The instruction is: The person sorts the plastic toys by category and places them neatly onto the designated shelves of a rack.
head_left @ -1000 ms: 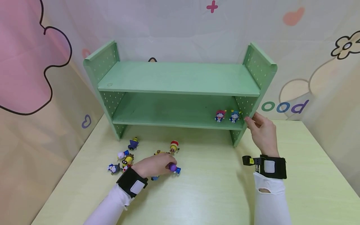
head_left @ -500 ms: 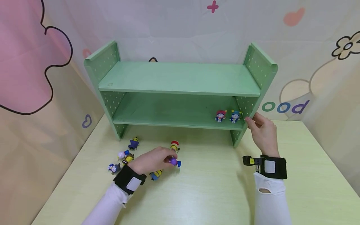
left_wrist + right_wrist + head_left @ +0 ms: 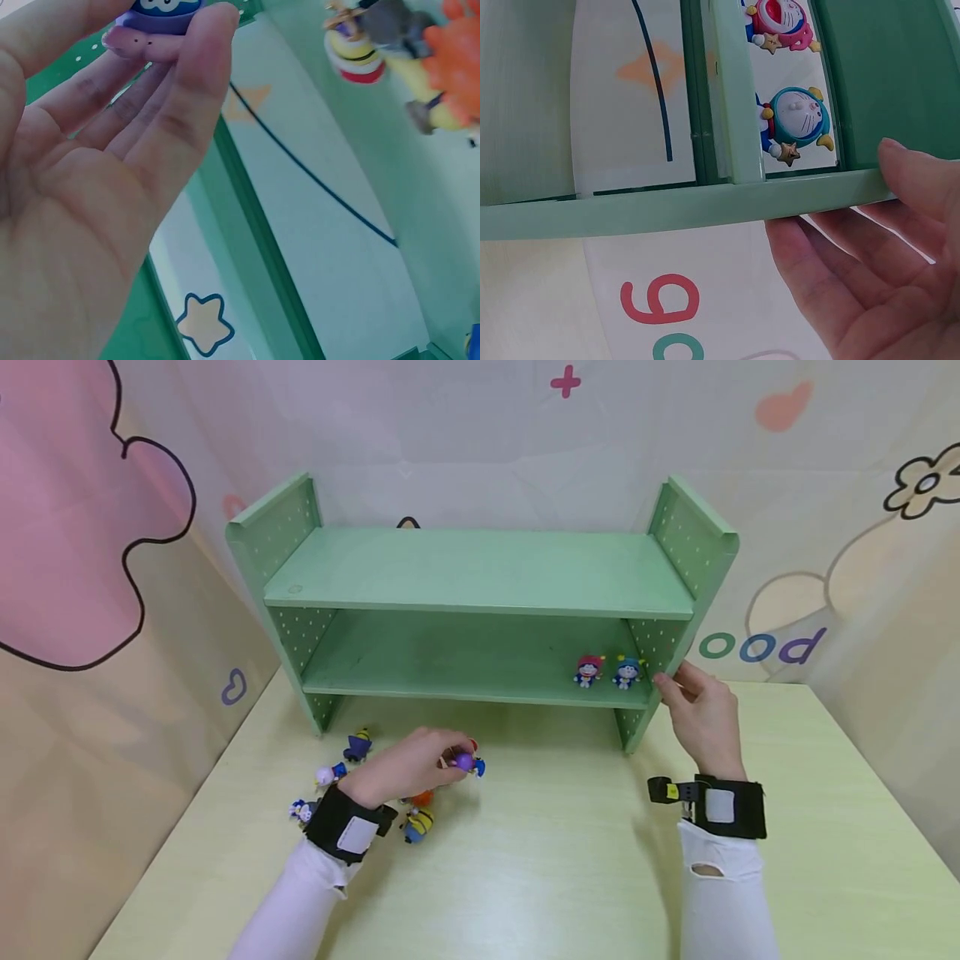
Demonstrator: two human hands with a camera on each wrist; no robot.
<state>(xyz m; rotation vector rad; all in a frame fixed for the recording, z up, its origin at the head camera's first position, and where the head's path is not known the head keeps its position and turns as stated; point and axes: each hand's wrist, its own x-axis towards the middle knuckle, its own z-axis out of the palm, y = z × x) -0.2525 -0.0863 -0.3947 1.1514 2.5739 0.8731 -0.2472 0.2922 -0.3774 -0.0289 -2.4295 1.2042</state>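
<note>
My left hand (image 3: 408, 766) pinches a small toy figurine (image 3: 466, 762) with a purple head covering and a blue part, held over the table before the shelf. In the left wrist view, thumb and fingers close on its purple-and-pink body, and the top is cut off by the frame. My right hand (image 3: 703, 714) grips the front edge of the green shelf's right side panel (image 3: 810, 195), thumb inside and fingers outside. Close to it, two figurines stand on the lower board: one with a pink hat (image 3: 588, 670), one with a blue hat (image 3: 627, 672).
Several figurines lie on the table at left, among them a yellow-and-blue one (image 3: 417, 825), a dark blue one (image 3: 358, 744) and a white-headed one (image 3: 330, 774). The green two-tier shelf (image 3: 480, 572) stands at the back against a printed cloth (image 3: 480, 443).
My left hand has lifted the purple figurine and carried it away from me toward the shelf, uncovering the yellow-and-blue figurine. My right hand has stayed on the side panel.
</note>
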